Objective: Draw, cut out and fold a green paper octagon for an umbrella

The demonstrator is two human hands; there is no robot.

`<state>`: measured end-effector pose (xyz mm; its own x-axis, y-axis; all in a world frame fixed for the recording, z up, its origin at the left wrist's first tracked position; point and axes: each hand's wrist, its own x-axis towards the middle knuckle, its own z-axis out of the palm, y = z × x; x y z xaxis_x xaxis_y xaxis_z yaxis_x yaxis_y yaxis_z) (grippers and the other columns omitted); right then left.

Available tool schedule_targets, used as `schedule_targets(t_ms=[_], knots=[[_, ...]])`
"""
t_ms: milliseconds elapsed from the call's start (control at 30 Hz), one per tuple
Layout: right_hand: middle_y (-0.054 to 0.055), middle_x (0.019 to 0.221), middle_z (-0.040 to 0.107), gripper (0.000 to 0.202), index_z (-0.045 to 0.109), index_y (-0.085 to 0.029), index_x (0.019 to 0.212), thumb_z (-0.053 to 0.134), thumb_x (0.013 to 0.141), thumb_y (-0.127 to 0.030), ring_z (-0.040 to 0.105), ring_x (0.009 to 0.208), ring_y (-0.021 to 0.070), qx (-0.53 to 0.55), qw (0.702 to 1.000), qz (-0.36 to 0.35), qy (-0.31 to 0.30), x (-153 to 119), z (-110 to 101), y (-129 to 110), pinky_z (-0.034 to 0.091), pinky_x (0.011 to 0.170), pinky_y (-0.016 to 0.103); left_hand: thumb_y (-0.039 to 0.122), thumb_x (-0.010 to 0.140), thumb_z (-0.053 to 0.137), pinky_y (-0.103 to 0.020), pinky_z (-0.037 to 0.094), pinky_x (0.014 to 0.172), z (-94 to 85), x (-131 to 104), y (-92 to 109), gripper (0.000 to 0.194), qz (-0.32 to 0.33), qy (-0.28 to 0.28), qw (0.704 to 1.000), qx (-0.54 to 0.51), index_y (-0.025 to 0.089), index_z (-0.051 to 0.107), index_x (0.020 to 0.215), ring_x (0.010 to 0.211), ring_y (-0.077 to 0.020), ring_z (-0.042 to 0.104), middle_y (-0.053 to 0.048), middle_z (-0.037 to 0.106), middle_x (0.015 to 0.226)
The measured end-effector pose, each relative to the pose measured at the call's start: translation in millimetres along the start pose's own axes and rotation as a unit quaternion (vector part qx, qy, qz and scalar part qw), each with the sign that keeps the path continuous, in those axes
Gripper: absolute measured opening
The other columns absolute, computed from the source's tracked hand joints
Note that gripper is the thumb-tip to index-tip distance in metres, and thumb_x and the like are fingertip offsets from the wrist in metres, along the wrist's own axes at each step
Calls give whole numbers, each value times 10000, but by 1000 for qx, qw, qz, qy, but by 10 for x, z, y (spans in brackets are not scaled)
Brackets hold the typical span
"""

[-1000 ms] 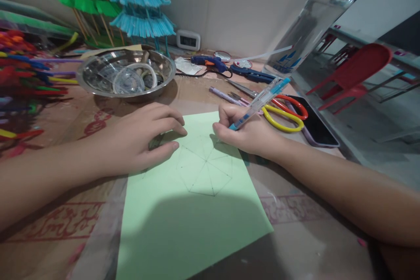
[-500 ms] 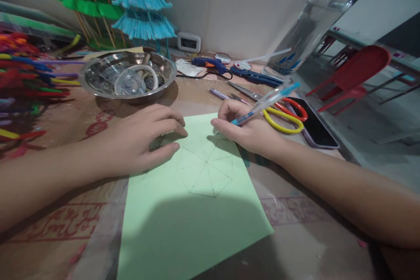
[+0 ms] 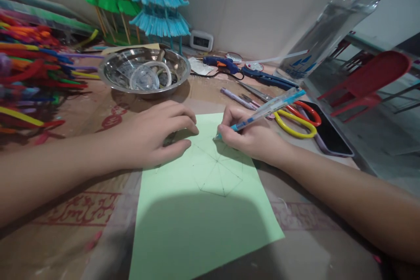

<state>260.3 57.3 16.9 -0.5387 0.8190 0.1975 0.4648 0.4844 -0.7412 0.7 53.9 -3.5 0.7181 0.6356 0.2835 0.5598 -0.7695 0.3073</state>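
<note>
Right hand [image 3: 244, 133]: we pinch a pen [image 3: 269, 111] | Left hand [image 3: 167, 133]: fingers parted over top-left corner of green paper [image 3: 203, 236]

A plain grey wall [image 3: 243, 13] stands behind the brown table [image 3: 42, 253], which has red curly patterns [image 3: 80, 210] on it. On the right, a red chair [image 3: 380, 76] stands on the grey floor [image 3: 383, 142], near a desk [image 3: 369, 43]. The light is dim

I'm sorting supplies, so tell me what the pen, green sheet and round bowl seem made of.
Pen: probably clear, glossy plastic; its blue inside shows through. Green sheet: matte paper or thin card; no glare, thin edge. Round bowl: likely polished steel; mirror-like reflections.
</note>
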Motion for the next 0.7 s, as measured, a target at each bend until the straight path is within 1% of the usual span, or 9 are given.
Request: schedule_targets(t_ms=[100,300,433,567,700], knots=[[-46,666,507,174,477,-231,740,597,863,-256,448,610,114,-9,1000,3,-5,2,7,11,327,573,266,377,986,523,-447,484,1041,2,-6,-5,268,3,-1,1000,-5,223,710,1100,1163,-297,630,-91,680,1236],[-46,668,510,166,482,-232,748,599,864,-257,451,609,119,-7,1000,2,-7,4,19,27,329,571,268,353,989,540,-445,484,1017,27,-16,-26,244,15,17,1000,-10,226,707,1113,1150,-294,634,-84,681,1226],[-48,662,512,167,480,-234,752,595,867,-273,446,603,119,-6,1000,4,-15,17,16,31,334,574,266,327,993,537,-442,495,994,18,-2,-11,227,23,13,1000,-11,210,698,1101,1140,-288,637,-92,683,1203],[-48,660,513,170,465,-235,741,594,851,-242,447,602,116,1,1000,22,-22,7,17,9,344,575,254,284,998,532,-425,507,981,9,-6,19,206,28,17,999,-13,212,687,1113,1145,-272,635,-91,677,1207],[-65,635,479,174,463,-236,748,603,852,-229,424,583,113,25,999,42,-19,-3,40,6,349,563,242,275,992,537,-418,521,991,22,-14,29,191,23,19,999,-17,223,682,1103,1171,-273,630,-94,683,1214]])
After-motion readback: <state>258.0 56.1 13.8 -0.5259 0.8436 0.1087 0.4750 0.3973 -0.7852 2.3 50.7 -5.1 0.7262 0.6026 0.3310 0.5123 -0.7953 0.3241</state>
